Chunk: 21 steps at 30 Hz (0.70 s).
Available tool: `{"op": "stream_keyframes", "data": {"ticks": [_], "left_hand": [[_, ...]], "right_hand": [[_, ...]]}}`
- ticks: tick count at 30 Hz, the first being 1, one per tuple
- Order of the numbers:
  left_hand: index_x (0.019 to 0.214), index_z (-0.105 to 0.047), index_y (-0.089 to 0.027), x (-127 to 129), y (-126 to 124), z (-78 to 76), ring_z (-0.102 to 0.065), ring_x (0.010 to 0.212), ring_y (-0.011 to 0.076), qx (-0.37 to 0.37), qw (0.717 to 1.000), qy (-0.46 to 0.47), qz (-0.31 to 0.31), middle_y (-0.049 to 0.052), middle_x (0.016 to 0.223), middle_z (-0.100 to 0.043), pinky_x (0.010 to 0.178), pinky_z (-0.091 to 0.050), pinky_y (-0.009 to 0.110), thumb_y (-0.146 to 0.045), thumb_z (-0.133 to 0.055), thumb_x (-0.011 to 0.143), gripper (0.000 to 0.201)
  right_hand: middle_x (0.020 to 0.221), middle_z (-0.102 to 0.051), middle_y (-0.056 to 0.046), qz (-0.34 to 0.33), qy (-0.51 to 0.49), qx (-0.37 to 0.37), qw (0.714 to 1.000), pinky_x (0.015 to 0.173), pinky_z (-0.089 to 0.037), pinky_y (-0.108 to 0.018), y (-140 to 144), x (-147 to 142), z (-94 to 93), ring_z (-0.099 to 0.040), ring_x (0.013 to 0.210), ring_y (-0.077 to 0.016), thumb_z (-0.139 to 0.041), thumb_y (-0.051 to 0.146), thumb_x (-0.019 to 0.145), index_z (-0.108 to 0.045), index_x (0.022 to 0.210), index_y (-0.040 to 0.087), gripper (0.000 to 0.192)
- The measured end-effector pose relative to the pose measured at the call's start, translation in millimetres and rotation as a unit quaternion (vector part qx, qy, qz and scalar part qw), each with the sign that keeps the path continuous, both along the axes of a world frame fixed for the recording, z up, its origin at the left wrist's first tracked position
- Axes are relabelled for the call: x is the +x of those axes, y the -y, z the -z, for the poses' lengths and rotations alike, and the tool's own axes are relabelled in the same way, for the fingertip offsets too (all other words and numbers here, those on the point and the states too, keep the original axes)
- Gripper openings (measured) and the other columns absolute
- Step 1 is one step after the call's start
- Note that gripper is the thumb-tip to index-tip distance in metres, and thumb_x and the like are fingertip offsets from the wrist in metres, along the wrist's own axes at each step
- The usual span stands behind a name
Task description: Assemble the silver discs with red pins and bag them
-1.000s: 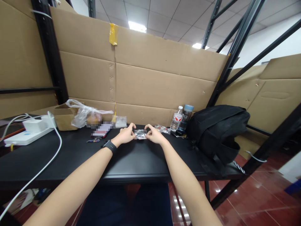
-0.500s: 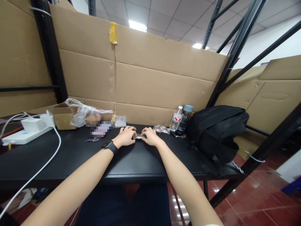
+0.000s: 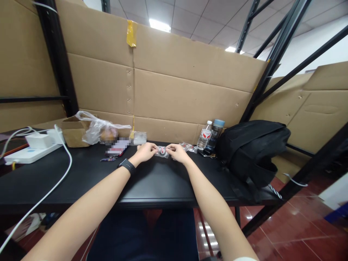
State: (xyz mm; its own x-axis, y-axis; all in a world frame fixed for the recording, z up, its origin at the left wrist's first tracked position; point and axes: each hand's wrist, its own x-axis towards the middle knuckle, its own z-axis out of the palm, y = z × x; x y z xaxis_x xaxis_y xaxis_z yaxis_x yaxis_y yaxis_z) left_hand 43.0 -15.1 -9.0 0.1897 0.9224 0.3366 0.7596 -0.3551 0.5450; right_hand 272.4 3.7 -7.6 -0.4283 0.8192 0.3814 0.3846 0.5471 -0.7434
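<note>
1. Two hands, the left hand (image 3: 145, 152) and right hand (image 3: 176, 153), had lifted the small clear packet (image 3: 162, 151) off the black surface (image 3: 152, 181) since half a second before.
2. Each grip pinched one packet end, so handling was underway.

A black backpack (image 3: 254, 150) sits at the right end of the black worktop (image 3: 81, 181). Just left of it, by the back edge, stand a clear water bottle (image 3: 204, 135) and a blue-lidded bottle (image 3: 214, 136). Toward the back left corner lie a white power strip (image 3: 27, 155), a cardboard box (image 3: 72, 132) and a plastic bag (image 3: 102, 131).
</note>
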Motion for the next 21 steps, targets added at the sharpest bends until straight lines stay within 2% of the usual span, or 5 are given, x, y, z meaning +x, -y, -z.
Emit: {"op": "stream_keyframes", "data": {"ticks": [3,7,11,15,21], "left_hand": [[0.096,-0.076,-0.024,1.7,-0.5,0.3,-0.073,0.098,0.0263,-0.008,1.000,0.028,-0.008,0.005,0.097,-0.080,0.090,-0.046,0.038,-0.037,-0.060,0.088,0.022],[0.106,-0.073,-0.025,0.8,0.1,-2.1,-0.071,0.102,0.0261,0.027,1.000,0.006,-0.007,0.005,0.104,-0.079,0.093,-0.047,0.038,-0.035,-0.059,0.088,0.025],[0.112,-0.071,-0.026,-17.7,-4.0,-6.6,-0.069,0.109,0.0273,0.098,0.992,-0.073,-0.034,0.006,0.112,-0.077,0.098,-0.046,0.040,-0.028,-0.056,0.089,0.028],[0.101,-0.075,-0.026,-43.6,-14.9,-6.0,-0.069,0.106,0.0272,0.085,0.987,-0.132,-0.030,0.005,0.111,-0.077,0.094,-0.049,0.036,-0.023,-0.062,0.083,0.023],[0.102,-0.076,-0.026,-56.0,-20.3,-4.4,-0.070,0.103,0.0239,0.025,0.985,-0.170,-0.020,0.004,0.109,-0.077,0.093,-0.051,0.032,-0.024,-0.064,0.081,0.024]], "right_hand": [[0.073,-0.071,-0.002,-0.027,-0.042,-0.038,0.998,0.061,-0.047,-0.025,1.6,-1.7,-0.1,-0.061,0.062,-0.0138,-0.079,0.037,0.073,-0.069,0.102,0.015,0.038],[0.072,-0.071,-0.002,0.006,-0.072,-0.078,0.994,0.053,-0.044,-0.024,-2.6,3.0,1.4,-0.057,0.054,-0.0127,-0.079,0.035,0.070,-0.067,0.099,0.016,0.037],[0.073,-0.071,-0.001,0.175,-0.100,-0.047,0.978,0.061,-0.050,-0.026,-19.0,20.5,-0.2,-0.064,0.064,-0.0163,-0.075,0.027,0.071,-0.064,0.105,0.019,0.036],[0.083,-0.075,-0.002,0.385,-0.020,0.009,0.923,0.080,-0.052,-0.034,-44.2,39.0,-10.1,-0.069,0.085,-0.0214,-0.073,0.020,0.069,-0.066,0.103,0.024,0.034],[0.100,-0.077,-0.008,0.442,0.087,-0.011,0.893,0.095,-0.048,-0.044,-80.9,53.1,-19.3,-0.068,0.108,-0.0280,-0.067,0.022,0.077,-0.074,0.085,0.023,0.011]]}}
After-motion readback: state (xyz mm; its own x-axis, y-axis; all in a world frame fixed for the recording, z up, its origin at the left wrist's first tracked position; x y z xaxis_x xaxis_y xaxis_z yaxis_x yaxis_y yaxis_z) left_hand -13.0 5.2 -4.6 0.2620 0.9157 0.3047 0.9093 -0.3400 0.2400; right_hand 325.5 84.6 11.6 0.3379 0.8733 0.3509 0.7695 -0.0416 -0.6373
